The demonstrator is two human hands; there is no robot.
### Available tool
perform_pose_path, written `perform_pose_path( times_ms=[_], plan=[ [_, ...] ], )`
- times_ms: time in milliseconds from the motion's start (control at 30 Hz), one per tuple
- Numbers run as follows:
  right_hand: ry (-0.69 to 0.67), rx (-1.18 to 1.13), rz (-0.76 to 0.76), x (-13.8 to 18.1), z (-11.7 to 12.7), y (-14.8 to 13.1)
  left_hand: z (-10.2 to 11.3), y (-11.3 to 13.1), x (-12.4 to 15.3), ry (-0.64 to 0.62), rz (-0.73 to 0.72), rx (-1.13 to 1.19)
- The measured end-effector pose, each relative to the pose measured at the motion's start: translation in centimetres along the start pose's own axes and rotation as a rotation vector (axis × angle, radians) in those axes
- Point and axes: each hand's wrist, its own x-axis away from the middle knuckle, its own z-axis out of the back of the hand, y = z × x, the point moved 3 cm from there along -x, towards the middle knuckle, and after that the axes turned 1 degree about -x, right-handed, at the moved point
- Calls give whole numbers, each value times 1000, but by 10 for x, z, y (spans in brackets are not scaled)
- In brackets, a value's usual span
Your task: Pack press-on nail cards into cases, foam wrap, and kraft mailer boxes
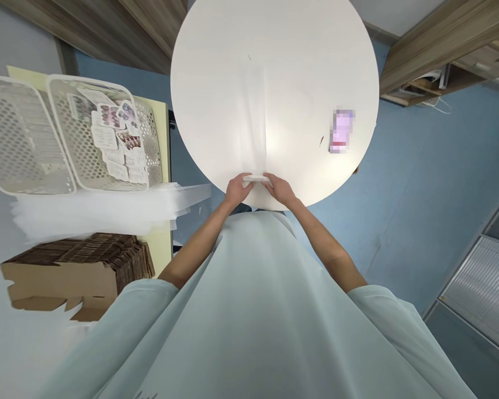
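Both of my hands are at the near edge of a round white table (pixel 208 83). A long translucent wrapping sheet (pixel 253 122) lies on the tabletop, running away from me. At its near end is a narrow, flat white bundle (pixel 256 178), which looks like the sheet folded or rolled over; whether anything is inside is hidden. My left hand (pixel 238 189) pinches the left end of this bundle between thumb and fingers. The right end is gripped the same way by my right hand (pixel 280 188).
A blurred pink-purple object (pixel 341 131) lies on the table's right side. On the left, a yellowish side table (pixel 160 244) bears white perforated baskets (pixel 81 149), one with printed cards (pixel 116 133), stacked translucent sheets (pixel 95 213) and flattened cardboard boxes (pixel 66 282). Wooden cabinets (pixel 436 50) stand at right.
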Motion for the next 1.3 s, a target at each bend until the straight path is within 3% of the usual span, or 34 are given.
perform_pose_path(
  times_ms=[133,433,567,700,833,1000,1300],
  plan=[
    [45,14,-140,-23,10,-2,3,-1,-20,74,150,-19],
    [160,-155,-336,-54,18,1,-4,0,-44,177,266,-83],
    [198,-24,-253,-56,22,-10,-1,4,-48,254,113,-105],
    [107,133,16,-64,27,-16,-1,13,-59,59,-194,-141],
    [-29,173,95,-69,33,-8,4,11,-64,-67,-266,-196],
    [-60,245,162,-53,26,-4,6,5,-50,-74,-282,-272],
    [-36,247,159,11,-29,-2,-8,-13,14,-175,-323,-318]
  ],
)
